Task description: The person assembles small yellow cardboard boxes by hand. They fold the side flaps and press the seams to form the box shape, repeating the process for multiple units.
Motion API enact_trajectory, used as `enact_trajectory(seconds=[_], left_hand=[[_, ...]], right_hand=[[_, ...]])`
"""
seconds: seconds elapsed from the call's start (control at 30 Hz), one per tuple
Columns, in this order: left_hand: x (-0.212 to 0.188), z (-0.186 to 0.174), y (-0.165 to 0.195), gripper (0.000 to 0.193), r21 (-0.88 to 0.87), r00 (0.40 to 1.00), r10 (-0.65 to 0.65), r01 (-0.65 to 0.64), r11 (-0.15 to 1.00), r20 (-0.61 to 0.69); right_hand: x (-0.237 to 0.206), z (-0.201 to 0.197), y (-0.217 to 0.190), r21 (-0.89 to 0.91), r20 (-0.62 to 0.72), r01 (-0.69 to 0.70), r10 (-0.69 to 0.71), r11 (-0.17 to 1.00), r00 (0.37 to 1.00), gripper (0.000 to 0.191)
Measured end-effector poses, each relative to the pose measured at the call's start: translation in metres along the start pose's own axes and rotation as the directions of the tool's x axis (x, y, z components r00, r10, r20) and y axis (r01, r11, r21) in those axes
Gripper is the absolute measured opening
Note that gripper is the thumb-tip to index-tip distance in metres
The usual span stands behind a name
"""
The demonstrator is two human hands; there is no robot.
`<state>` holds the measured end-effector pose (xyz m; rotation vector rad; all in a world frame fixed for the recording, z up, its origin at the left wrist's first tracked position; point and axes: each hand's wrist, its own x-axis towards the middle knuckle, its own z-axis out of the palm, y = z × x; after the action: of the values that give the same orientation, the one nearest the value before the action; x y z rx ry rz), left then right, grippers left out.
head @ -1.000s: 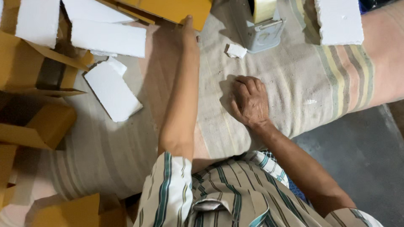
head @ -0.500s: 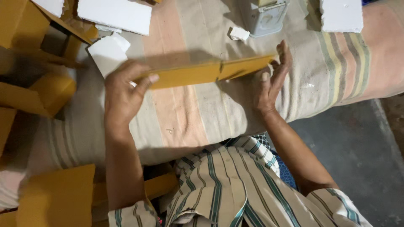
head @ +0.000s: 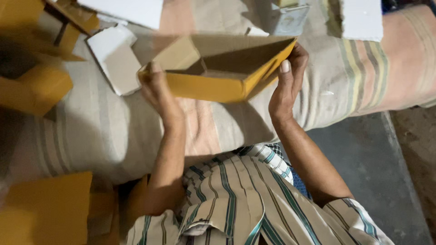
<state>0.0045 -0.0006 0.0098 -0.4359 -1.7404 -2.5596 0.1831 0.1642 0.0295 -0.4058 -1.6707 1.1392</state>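
Two hands held one yellow cardboard box point(head: 213, 77) up above the striped cloth point(head: 91, 131). The left hand point(head: 159, 93) gripped its left end, the right hand point(head: 286, 84) closed on its right corner, so the open box hung between them. A white block point(head: 116, 59) lay near the cloth's far left edge, more yellow cartons point(head: 36, 86) beside it.

A striped cloth point(head: 345, 77) in beige, pink and green covers the padded surface across the far side. Grey concrete floor point(head: 377, 181) lies near right. Dim light leaves the left edge shadowed.
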Motion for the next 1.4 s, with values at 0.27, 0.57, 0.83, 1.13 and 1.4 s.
enact_trajectory(seconds=[0.27,0.57,0.83,1.13,1.4], left_hand=[[-0.016,0.024,0.025,0.048,0.129,0.979,0.032,-0.059,0.990,0.203],[-0.038,0.005,0.018,0.056,-0.012,0.975,0.156,-0.156,0.988,0.158],[-0.040,0.015,0.014,0.052,0.116,0.953,0.216,-0.244,0.963,0.213],[0.001,-0.002,-0.034,0.024,0.083,0.911,0.118,-0.163,0.983,0.396],[0.040,0.015,-0.028,0.093,0.510,0.742,0.320,-0.648,0.565,0.589]], right_hand=[[0.021,0.014,0.005,-0.071,0.057,-0.137,0.141,0.988,0.988,0.067],[-0.029,0.023,-0.018,-0.104,0.137,0.087,-0.072,0.991,0.988,0.098],[0.037,0.014,-0.002,-0.177,0.161,0.147,-0.118,0.973,0.980,0.058],[0.038,0.014,-0.008,-0.369,0.134,-0.210,0.275,0.905,0.952,0.030],[0.047,0.001,0.042,-0.478,0.270,0.235,-0.114,0.846,0.956,0.075]])
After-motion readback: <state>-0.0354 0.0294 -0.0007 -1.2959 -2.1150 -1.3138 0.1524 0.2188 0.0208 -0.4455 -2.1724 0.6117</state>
